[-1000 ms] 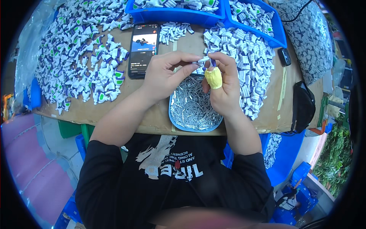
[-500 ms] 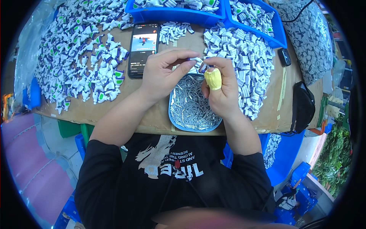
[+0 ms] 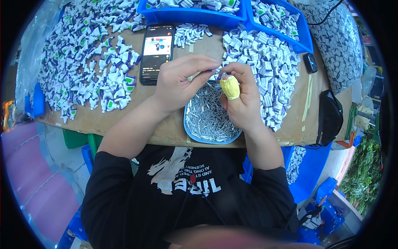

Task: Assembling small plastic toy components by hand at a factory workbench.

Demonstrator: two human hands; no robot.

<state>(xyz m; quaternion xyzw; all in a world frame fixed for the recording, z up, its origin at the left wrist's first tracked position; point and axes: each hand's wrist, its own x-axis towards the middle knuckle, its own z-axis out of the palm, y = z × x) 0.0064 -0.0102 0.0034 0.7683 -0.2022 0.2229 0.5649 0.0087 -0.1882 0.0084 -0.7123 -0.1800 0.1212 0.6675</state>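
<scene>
My left hand (image 3: pixel 176 81) and my right hand (image 3: pixel 243 97) meet above a light-blue tray (image 3: pixel 186 129) of thin metal pins (image 3: pixel 211 120). Between their fingertips is a small white and purple plastic part (image 3: pixel 214 76), largely covered by the fingers. The left thumb and fingers are pinched together at its left side. On the other side, the right fingers are curled closed around it, and a yellow cover (image 3: pixel 230 87) wraps one right digit. Whether a pin is between the fingers cannot be made out.
White-purple toy figure bodies (image 3: pixel 107 79) spread over the left of the table. Ribbed white parts (image 3: pixel 269 70) are heaped at right, with blue bins (image 3: pixel 195 17) behind. A phone (image 3: pixel 156 54), a small black object (image 3: pixel 309 63), a black pouch (image 3: pixel 330 114) and a bulging clear bag (image 3: pixel 333 45) lie around.
The fingertips have shifted slightly; the white part that showed between them is now more hidden. My right hand has tilted a little to the left. The phone's picture has changed.
</scene>
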